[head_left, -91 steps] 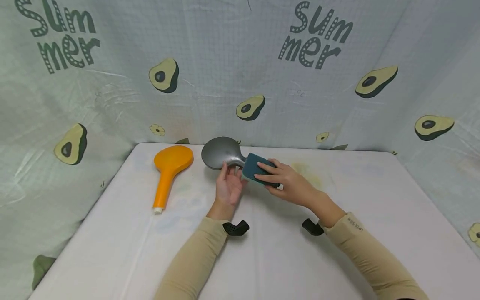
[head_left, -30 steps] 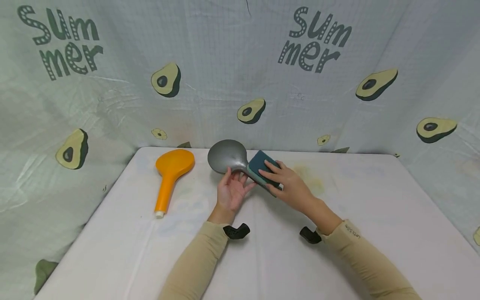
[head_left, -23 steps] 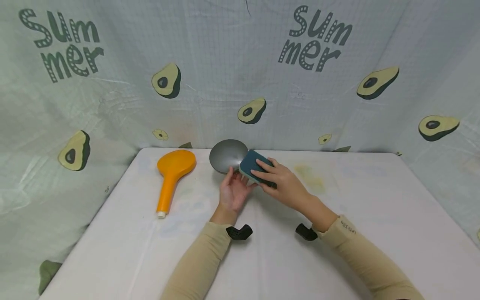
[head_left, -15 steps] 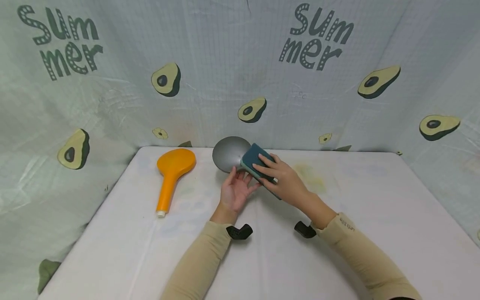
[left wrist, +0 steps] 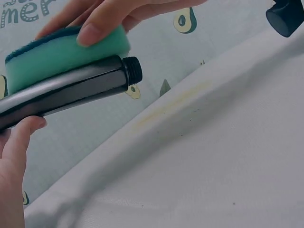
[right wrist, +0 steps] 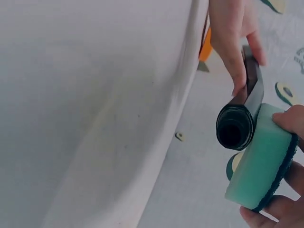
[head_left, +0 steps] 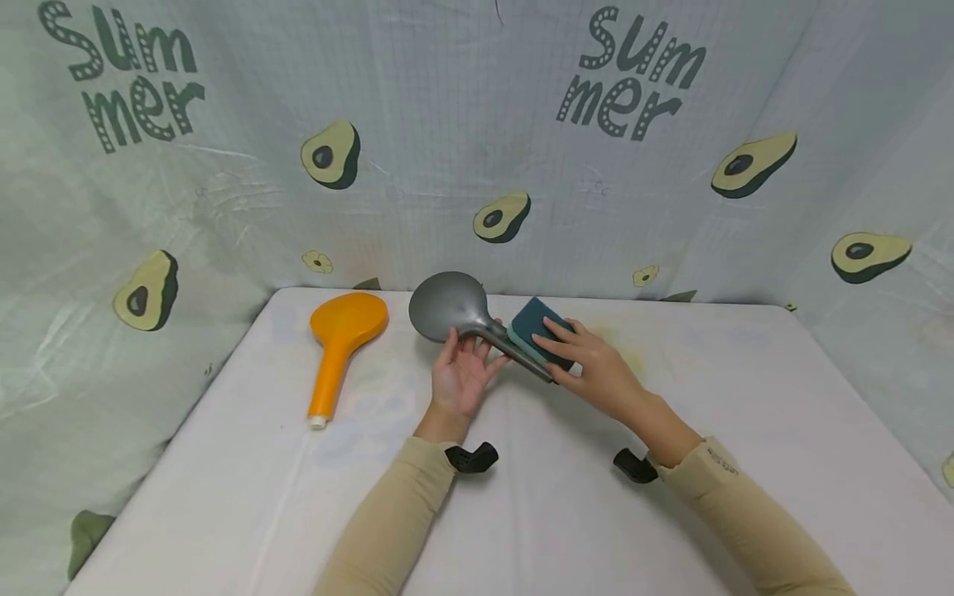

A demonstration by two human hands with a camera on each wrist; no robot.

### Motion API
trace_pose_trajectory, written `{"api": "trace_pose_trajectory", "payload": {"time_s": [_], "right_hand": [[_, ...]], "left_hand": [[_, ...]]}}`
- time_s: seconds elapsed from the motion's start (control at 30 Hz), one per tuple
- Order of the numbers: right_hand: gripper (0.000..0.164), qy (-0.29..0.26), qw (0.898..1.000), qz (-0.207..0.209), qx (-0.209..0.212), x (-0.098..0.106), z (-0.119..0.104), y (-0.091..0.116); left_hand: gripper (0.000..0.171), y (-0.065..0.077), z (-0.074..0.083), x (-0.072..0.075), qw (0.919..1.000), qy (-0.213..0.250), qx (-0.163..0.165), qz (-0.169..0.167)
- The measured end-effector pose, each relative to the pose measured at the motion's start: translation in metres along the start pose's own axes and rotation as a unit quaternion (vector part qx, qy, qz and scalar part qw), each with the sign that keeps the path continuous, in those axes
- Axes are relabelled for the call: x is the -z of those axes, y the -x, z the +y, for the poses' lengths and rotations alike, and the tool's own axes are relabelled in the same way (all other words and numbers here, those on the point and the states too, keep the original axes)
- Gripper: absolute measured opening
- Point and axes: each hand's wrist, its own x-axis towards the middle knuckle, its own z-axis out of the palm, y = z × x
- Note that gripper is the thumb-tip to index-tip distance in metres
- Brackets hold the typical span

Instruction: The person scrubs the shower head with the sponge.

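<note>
A dark grey shower head [head_left: 448,305] with a round head and a threaded handle end [left wrist: 134,70] is held above the table, its handle slanting down to the right. My left hand [head_left: 460,379] grips it from below at the neck, with the thumb near the round head. In my right hand [head_left: 596,368] is a sponge [head_left: 538,329], dark blue on one face and light green on the other. The sponge's green side [right wrist: 261,161] lies against the handle close to the threaded end, as both wrist views show.
An orange shower head [head_left: 339,352] with a white end lies on the white-covered table [head_left: 566,530], left of my left hand. A curtain [head_left: 417,149] printed with avocados hangs behind the table and along its sides.
The sponge has slid back and forth along the handle. Since half a second ago my right hand has moved right, toward the threaded end, uncovering the neck; the grey shower head has shifted slightly left.
</note>
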Motion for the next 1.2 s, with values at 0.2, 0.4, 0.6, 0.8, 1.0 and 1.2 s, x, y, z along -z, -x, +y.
{"api": "trace_pose_trajectory", "payload": {"time_s": [0.2,0.4,0.6,0.8,1.0,1.2], "right_hand": [[0.05,0.029,0.993,-0.007,0.111,-0.001,0.002,0.013],[0.049,-0.027,0.997,-0.021,0.072,0.005,0.01,0.015],[0.046,-0.04,0.999,-0.014,0.024,0.004,0.01,0.002],[0.046,-0.107,0.994,-0.034,0.018,0.002,0.007,-0.014],[0.046,-0.233,0.967,-0.085,-0.06,0.009,0.02,-0.006],[0.046,-0.262,0.956,-0.096,-0.092,0.013,0.029,0.005]], "left_hand": [[0.05,0.001,0.0,0.003,0.9999,-0.013,-0.009,0.007],[0.045,0.0,0.0,0.002,0.9999,-0.011,-0.001,0.0],[0.033,0.0,-0.001,0.0,0.9988,-0.034,0.034,-0.012],[0.034,0.002,-0.001,-0.002,0.9943,-0.087,0.062,-0.01],[0.046,0.001,-0.001,-0.001,0.9979,-0.057,0.031,0.002],[0.049,0.0,-0.001,0.0,0.9983,-0.049,0.028,0.01]]}}
